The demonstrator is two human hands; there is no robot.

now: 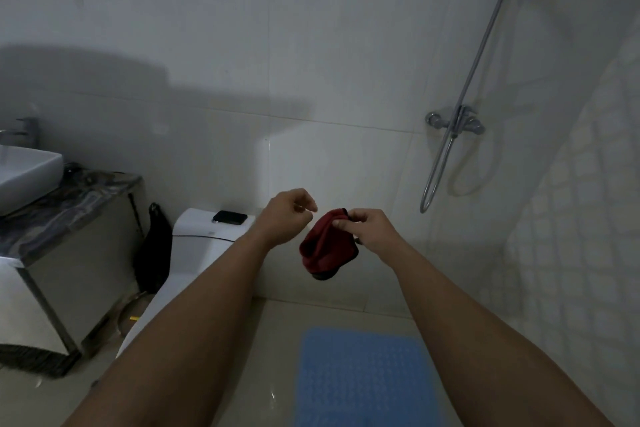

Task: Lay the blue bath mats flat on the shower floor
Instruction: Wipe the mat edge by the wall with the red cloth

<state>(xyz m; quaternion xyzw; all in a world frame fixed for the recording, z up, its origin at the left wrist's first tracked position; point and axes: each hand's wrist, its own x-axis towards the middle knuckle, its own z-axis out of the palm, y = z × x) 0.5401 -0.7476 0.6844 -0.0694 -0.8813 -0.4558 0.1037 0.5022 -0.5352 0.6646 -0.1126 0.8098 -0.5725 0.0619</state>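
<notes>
- Head view, task progress: one blue mat point(360, 376) lay flat on the floor point(273, 340) below the person's arms, its textured face up. Its near edge ran out of frame, so full flatness could not be confirmed.
- The task names mats in the plural. Only this one was visible; any other was out of view. My judgement: at least one mat was placed, and the remainder could not be assessed.
- Left hand point(289, 215): raised at chest height, fingers loosely curled, thumb and forefinger close together. It held nothing that could be made out, and stood just beside the cloth without clearly touching it.
- Right hand point(363, 229): fingers and thumb pinched the top edge of a dark red cloth point(325, 246), which hung bunched below the grip, well above the mat. A darker band showed at its lower edge.
- The cloth is not a task item. My judgement: it needed setting aside before further mat work.
- Containers: a white basin point(29, 172) sat on the vanity point(69, 204) at left; its contents were hidden. A dark bag point(154, 250) hung between vanity and toilet point(194, 243); contents not visible.
- A small black object point(229, 217) rested on the toilet tank.
- The shower hose point(478, 80) hung on the right wall.
</notes>
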